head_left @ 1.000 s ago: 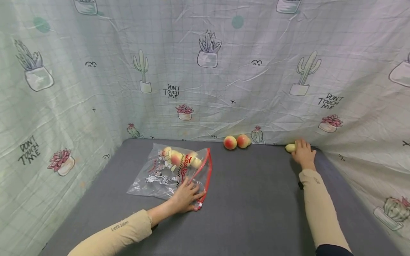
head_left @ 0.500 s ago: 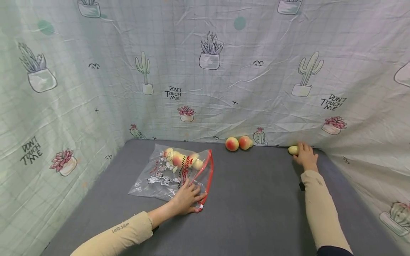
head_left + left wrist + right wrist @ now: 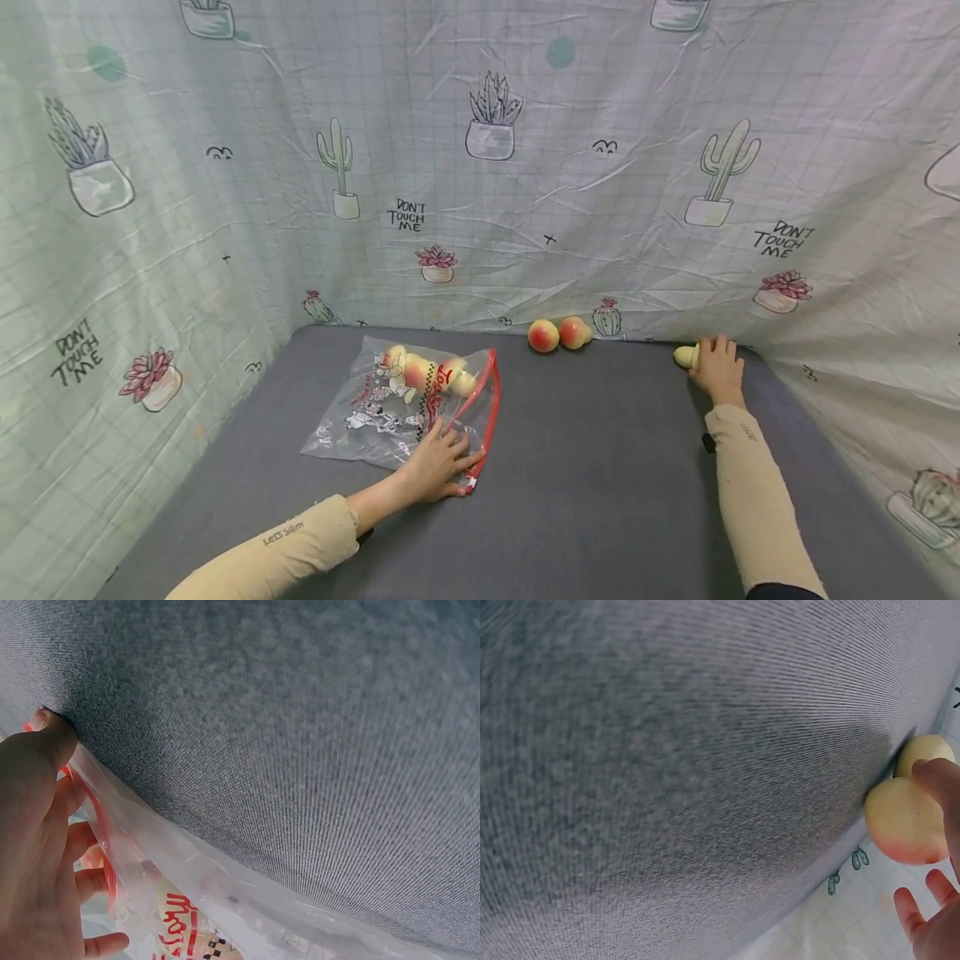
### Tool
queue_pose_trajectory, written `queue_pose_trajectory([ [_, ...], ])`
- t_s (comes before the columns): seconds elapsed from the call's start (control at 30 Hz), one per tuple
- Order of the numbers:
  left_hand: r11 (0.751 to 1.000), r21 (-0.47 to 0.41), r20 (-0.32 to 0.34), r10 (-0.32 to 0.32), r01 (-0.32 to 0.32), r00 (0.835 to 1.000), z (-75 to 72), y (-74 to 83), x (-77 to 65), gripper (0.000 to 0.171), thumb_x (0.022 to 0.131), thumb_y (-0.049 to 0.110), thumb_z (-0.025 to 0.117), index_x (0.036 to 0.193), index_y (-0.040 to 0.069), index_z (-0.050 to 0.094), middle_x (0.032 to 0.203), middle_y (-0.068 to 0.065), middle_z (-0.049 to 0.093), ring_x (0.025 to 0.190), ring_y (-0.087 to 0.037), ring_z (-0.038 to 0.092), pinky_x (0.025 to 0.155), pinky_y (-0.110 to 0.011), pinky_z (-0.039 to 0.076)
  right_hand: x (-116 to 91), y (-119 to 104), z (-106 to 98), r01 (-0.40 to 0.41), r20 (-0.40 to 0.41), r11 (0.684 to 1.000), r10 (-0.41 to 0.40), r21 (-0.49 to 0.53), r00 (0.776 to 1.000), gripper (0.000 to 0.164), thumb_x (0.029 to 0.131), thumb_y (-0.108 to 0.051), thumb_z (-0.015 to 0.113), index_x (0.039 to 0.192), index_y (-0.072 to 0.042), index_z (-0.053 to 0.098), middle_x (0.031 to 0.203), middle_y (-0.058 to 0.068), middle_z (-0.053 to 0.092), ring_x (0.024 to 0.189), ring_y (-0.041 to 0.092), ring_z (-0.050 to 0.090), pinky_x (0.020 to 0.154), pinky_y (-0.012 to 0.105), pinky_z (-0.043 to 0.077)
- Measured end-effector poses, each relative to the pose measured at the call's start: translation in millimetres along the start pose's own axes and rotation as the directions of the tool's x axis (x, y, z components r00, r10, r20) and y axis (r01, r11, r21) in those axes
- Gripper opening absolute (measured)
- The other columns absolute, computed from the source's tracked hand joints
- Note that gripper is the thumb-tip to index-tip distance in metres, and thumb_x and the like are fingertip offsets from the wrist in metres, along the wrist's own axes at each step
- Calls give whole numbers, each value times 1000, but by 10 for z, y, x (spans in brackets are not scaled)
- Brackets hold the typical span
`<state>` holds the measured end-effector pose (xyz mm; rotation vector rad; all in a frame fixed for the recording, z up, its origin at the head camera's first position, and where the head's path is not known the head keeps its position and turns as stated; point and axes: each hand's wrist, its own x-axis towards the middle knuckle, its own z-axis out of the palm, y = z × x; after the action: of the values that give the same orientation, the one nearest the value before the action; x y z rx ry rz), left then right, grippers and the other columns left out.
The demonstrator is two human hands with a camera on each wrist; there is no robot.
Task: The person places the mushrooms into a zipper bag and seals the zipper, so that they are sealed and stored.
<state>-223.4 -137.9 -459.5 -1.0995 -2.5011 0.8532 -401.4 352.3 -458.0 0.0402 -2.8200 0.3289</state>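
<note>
My left hand [image 3: 437,465] lies with fingers spread on the mouth of a clear plastic zipper bag [image 3: 352,442], by its red zip edge. Cartoon figures and red lettering are printed on the bag, and several yellow-red peaches [image 3: 414,372] show through it. In the left wrist view the thumb [image 3: 54,735] is at the bag's corner. At the far right, my right hand [image 3: 720,373] grips a pale yellow peach [image 3: 907,825]. Its thumb [image 3: 936,776] lies over the fruit, and a second pale peach [image 3: 926,750] sits right beside it. Some fingers are hidden behind the fruit.
Two red-and-yellow peaches [image 3: 543,336] stand at the back edge of the grey tabletop [image 3: 585,467], against the curtain. The cactus-printed curtain [image 3: 555,208] closes off the back and both sides.
My right hand has drawn slightly nearer, and the pale peach at its left has shifted a little forward. The left hand and the bag have stayed put; the head view tilted slightly.
</note>
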Motion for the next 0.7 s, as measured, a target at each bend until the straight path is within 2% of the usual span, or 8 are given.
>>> queue_pose_trajectory([
  [0.2, 1000, -4, 2, -7, 7, 1000, 5, 9, -1, 62, 79, 68, 34, 133, 37, 38, 123, 5, 53, 107, -15, 49, 95, -44, 32, -46, -8, -21, -22, 19, 999, 21, 34, 1000, 56, 73, -7, 63, 116, 8, 31, 114, 36, 28, 104, 51, 27, 75, 61, 29],
  [0.43, 1000, -6, 11, -9, 9, 1000, 9, 11, -8, 62, 79, 68, 34, 133, 37, 37, 123, 5, 52, 107, -15, 48, 95, -43, 32, -82, -4, -18, -31, 90, 1000, 30, 6, 995, 65, 74, -9, 65, 124, 4, 25, 120, 36, 30, 106, 52, 27, 78, 63, 29],
  [0.7, 1000, -9, 12, -5, 5, 1000, 4, -6, -14, 62, 79, 68, 33, 133, 37, 37, 123, 5, 52, 108, -15, 48, 95, -43, 32, -96, 30, 6, -20, 80, 1000, 21, -9, 997, 67, 72, -6, 65, 124, 2, 24, 120, 34, 30, 107, 52, 26, 79, 64, 28],
])
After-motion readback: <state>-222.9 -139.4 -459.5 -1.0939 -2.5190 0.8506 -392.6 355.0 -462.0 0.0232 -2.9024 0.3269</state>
